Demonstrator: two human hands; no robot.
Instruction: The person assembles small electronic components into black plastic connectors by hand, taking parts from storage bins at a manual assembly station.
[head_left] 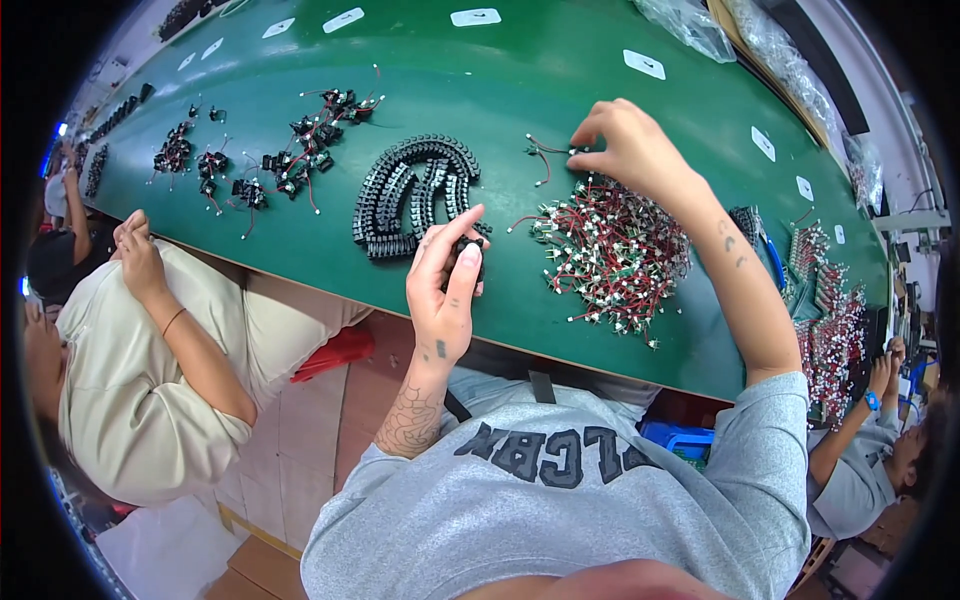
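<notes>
My left hand (446,290) is closed round small black plastic parts (468,262), mostly hidden by the fingers and thumb. It is over the table's near edge, beside curved rows of black plastic pieces (385,185). Farther right, my right hand (632,150) pinches the end of a small wired connector (543,150) between thumb and forefinger. Red and black wires trail left from the fingertips. Just below that hand lies a big heap of small wired connectors (610,255), with red and black leads, white ends and bits of green board.
The green table (500,100) carries clusters of black wired parts (300,150) at left. Blue-handled pliers (772,262) and another wired pile (830,320) are at right. A person in a cream shirt (160,370) sits close at left; another person (860,450) works at right.
</notes>
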